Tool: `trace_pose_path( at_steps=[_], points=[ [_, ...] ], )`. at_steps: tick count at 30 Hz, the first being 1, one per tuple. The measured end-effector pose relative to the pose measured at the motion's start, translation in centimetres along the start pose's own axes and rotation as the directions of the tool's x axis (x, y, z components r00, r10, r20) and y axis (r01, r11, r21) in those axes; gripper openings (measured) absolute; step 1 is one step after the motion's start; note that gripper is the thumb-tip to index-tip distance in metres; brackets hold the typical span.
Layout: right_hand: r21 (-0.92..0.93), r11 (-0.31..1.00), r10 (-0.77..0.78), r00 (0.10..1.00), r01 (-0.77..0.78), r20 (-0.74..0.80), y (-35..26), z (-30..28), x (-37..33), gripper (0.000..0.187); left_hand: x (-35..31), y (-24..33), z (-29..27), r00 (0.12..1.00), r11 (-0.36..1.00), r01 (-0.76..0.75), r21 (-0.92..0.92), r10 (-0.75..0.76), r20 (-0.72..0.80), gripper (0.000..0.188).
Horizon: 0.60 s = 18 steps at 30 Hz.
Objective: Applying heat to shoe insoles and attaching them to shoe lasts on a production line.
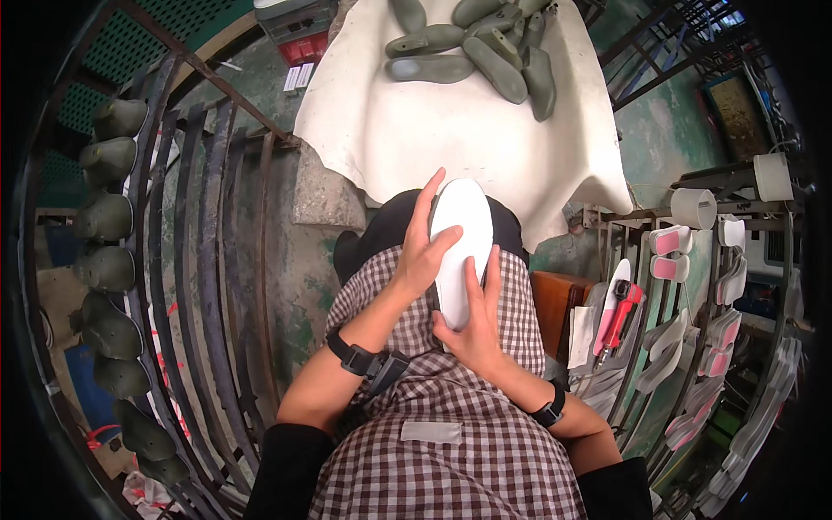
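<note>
Over my lap I hold a white insole (463,212), its broad end pointing away from me. A thin dark edge shows along its left side; what lies beneath it is mostly hidden. My left hand (419,264) grips the insole's left side, thumb across the white face and fingers along the edge. Nearer to me, my right hand (475,334) clasps the narrow end from the right, with fingertips on the face and edge. Ahead, several green shoe lasts (507,65) lie heaped on a cream cloth (416,139), out of reach of both hands.
On the left, a metal rack (217,260) carries a column of dark green lasts (108,217). To the right hang pink and white insoles (667,267) on another rack. A red and black hand tool (620,321) sits beside a brown wooden box (559,303).
</note>
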State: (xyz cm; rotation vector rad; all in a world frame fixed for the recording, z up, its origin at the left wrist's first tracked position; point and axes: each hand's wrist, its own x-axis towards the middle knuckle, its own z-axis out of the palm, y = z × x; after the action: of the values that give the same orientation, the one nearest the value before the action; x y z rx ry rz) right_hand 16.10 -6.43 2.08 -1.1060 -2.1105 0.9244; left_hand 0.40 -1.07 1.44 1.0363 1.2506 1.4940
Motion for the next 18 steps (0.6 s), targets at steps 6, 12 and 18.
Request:
trace_pose_path(
  at_steps=[6, 12, 18],
  points=[
    [-0.006, 1.0, -0.007, 1.0, 0.007, 0.003, 0.0, -0.4, 0.0, 0.103, -0.2, 0.1, -0.6, 0.987, 0.988, 0.124, -0.097, -0.113, 0.114, 0.05],
    [0.024, 0.998, 0.058, 0.994, -0.06, 0.098, 0.0, -2.3, 0.3, 0.096, 0.4, -1.0, -0.8, 0.979, 0.967, -0.145, 0.209, 0.109, 0.174, 0.021],
    [0.108, 0.993, -0.082, 0.932, 0.046, 0.353, 1.8, -6.5, -2.8, 0.091, 1.6, -1.9, -1.0, 0.989, 0.987, -0.044, 0.156, 0.021, 0.145, 0.021]
  ],
)
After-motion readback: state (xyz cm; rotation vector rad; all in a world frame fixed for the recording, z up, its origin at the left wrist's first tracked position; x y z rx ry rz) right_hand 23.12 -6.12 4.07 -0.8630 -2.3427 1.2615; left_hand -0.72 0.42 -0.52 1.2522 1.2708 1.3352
